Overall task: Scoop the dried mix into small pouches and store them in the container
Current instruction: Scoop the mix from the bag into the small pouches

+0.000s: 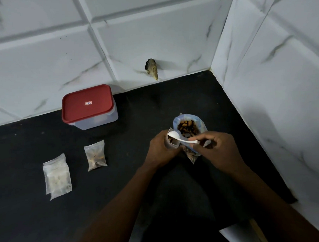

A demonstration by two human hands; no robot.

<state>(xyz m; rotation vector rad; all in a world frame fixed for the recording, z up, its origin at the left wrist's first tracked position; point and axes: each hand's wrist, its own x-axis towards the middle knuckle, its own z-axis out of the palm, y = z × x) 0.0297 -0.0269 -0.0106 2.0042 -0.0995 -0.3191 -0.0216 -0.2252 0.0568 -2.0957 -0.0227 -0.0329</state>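
Observation:
My left hand (pixel 161 149) holds a small clear pouch (pixel 172 142) upright with its mouth open. My right hand (pixel 221 149) grips the handle of a white plastic spoon (pixel 179 137), whose bowl is tipped over the pouch's mouth. Just behind the hands stands the open bag of dried mix (pixel 187 128), brown pieces showing inside. A filled pouch (pixel 95 155) lies flat on the black counter to the left. Further left lies a stack of empty clear pouches (pixel 57 177). The clear container with a red lid (pixel 88 106) stands shut at the back left, against the wall.
The black counter (pixel 121 177) sits in a corner of white marble-look tiled walls, at the back and at the right. A dark chipped hole (pixel 151 68) marks the back wall. The counter's front right edge drops off near a pale surface (pixel 238 234).

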